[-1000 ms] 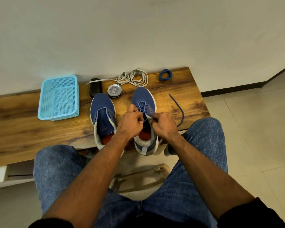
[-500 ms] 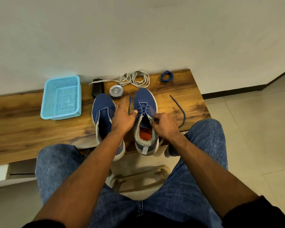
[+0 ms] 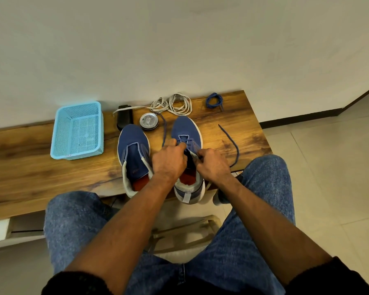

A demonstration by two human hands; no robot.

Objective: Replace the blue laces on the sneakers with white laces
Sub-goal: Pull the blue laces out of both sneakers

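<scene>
Two blue sneakers stand side by side on the wooden bench (image 3: 41, 173). The left sneaker (image 3: 134, 154) has no lace. The right sneaker (image 3: 186, 133) still carries a blue lace (image 3: 232, 143) in its front eyelets, with loose ends trailing left and right. My left hand (image 3: 168, 160) pinches the lace at the eyelets. My right hand (image 3: 211, 165) grips the sneaker's right eyelet edge. White laces (image 3: 175, 104) lie coiled at the back of the bench. A removed blue lace (image 3: 214, 100) sits coiled at the back right.
A light blue mesh basket (image 3: 78, 130) stands on the bench to the left. A black brush-like object (image 3: 124, 117) and a round tin (image 3: 149, 121) sit behind the left sneaker. The wall rises right behind the bench. My knees flank a stool below.
My left hand drew a free lace end out to the left, then came back to the right sneaker's eyelets. The left lace end now trails toward the tin. My right hand stayed put.
</scene>
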